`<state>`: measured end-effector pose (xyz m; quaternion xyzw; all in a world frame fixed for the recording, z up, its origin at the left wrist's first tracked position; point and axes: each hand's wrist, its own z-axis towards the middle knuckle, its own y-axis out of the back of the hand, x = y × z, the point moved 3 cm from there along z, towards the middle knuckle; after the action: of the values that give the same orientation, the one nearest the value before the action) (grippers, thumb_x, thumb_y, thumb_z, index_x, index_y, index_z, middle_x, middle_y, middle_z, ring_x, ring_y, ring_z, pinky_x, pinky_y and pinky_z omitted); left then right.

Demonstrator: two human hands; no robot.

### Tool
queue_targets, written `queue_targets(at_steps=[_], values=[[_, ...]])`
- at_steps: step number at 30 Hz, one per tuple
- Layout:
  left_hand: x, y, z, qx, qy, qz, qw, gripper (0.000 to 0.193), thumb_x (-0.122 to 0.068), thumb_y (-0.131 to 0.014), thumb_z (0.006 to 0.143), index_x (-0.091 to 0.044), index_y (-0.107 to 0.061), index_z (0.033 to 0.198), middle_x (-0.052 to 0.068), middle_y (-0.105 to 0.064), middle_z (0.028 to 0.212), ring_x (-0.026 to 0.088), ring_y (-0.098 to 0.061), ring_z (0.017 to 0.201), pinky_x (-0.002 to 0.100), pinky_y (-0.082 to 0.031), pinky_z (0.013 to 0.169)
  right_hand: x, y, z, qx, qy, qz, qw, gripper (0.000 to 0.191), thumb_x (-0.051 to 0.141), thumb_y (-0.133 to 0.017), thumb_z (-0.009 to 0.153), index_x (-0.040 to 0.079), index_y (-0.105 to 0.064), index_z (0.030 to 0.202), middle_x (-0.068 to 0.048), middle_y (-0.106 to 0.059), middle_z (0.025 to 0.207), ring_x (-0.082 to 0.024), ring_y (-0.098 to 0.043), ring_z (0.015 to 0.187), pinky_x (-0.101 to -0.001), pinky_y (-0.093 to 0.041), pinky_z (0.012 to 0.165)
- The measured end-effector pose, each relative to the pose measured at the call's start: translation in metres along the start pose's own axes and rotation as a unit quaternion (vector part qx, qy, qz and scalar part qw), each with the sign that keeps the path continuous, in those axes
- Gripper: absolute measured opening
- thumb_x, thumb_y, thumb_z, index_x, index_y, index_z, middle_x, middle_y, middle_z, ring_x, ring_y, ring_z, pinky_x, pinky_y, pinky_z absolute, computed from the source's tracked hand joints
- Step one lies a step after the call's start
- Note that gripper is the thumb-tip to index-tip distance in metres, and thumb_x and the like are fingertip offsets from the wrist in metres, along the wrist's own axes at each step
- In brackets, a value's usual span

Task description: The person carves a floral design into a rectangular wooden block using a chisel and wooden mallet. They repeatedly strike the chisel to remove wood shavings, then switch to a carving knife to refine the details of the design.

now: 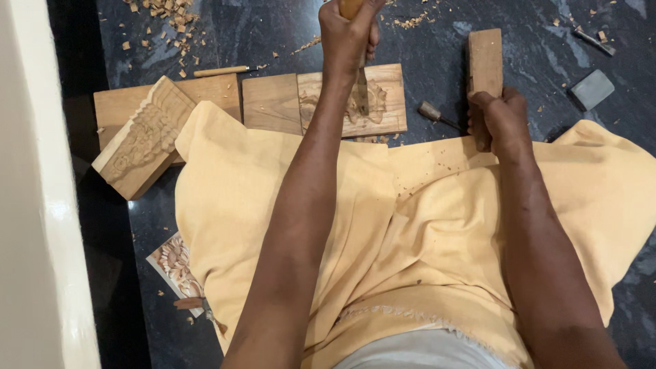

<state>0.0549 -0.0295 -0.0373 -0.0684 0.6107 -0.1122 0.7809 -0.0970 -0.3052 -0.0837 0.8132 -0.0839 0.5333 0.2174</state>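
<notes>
Yellow cloth (424,232) fills the near part of my view, draped over the lap, with both forearms reaching out across it toward a dark stone floor (273,34).

Left hand (347,34): I see it fisted tight around a chisel (361,85). The wooden handle shows at the top of the fist; the steel blade runs down from the fist and its tip meets a carved panel (383,102). The blade stands nearly upright on the relief.

Right hand (504,119): it is clenched around the lower end of a mallet (485,65), a plain rectangular block of wood. The block points away from me and is well to the right of the panel, apart from the chisel.

The panel lies flat on the floor, just past the cloth edge. Its near edge sits against the cloth. A plain board (270,102) touches its left side.

Further items:
- A carved block (143,140) lies tilted across a second board at far left.
- A spare tool (437,116) lies between panel and right hand.
- A thin wooden-handled tool (222,70) lies beyond the boards.
- A grey stone (592,89) lies at right.
- Chips (167,20) are scattered at upper left.
- A patterned sheet (176,265) shows beside the cloth, lower left.
</notes>
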Motion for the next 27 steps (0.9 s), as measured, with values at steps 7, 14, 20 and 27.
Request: queue_targets(at_steps=[7, 14, 20, 27], values=[[-0.013, -0.006, -0.002, 0.031, 0.006, 0.005, 0.999, 0.036, -0.036, -0.075, 0.092, -0.002, -0.072, 0.079, 0.0, -0.057, 0.047, 0.008, -0.053, 0.034, 0.025, -0.045, 0.031, 0.001, 0.001, -0.003, -0.007, -0.005, -0.006, 1.0, 0.035, 0.017, -0.07, 0.093, -0.006, -0.059, 0.117, -0.01, -0.066, 0.082, -0.017, -0.062, 0.06, -0.033, -0.053, 0.053], [-0.006, -0.007, -0.001, 0.026, 0.003, 0.036, 0.999, 0.034, -0.035, -0.073, 0.093, -0.005, -0.072, 0.077, -0.001, -0.059, 0.046, 0.008, -0.055, 0.033, 0.024, -0.049, 0.031, 0.003, 0.001, -0.005, -0.014, 0.004, -0.017, 1.0, 0.036, 0.016, -0.069, 0.093, -0.006, -0.059, 0.119, -0.011, -0.067, 0.082, -0.017, -0.063, 0.06, -0.032, -0.054, 0.054], [-0.005, -0.013, -0.002, 0.029, -0.008, 0.038, 0.999, 0.031, -0.03, -0.075, 0.092, -0.006, -0.068, 0.074, 0.0, -0.059, 0.047, 0.007, -0.055, 0.033, 0.024, -0.048, 0.031, 0.012, -0.002, -0.011, -0.014, 0.006, -0.025, 1.0, 0.04, 0.013, -0.074, 0.092, -0.009, -0.06, 0.123, -0.013, -0.066, 0.083, -0.018, -0.062, 0.06, -0.0315, -0.052, 0.051], [-0.013, -0.036, -0.021, 0.041, -0.059, 0.052, 0.996, 0.02, -0.017, -0.077, 0.087, -0.007, -0.064, 0.076, -0.003, -0.059, 0.056, 0.006, -0.057, 0.043, 0.024, -0.046, 0.039, 0.092, 0.005, -0.058, -0.077, 0.395, -0.088, 0.911, 0.052, 0.001, -0.077, 0.085, -0.01, -0.051, 0.13, -0.016, -0.07, 0.105, -0.018, -0.071, 0.074, -0.033, -0.059, 0.054]])
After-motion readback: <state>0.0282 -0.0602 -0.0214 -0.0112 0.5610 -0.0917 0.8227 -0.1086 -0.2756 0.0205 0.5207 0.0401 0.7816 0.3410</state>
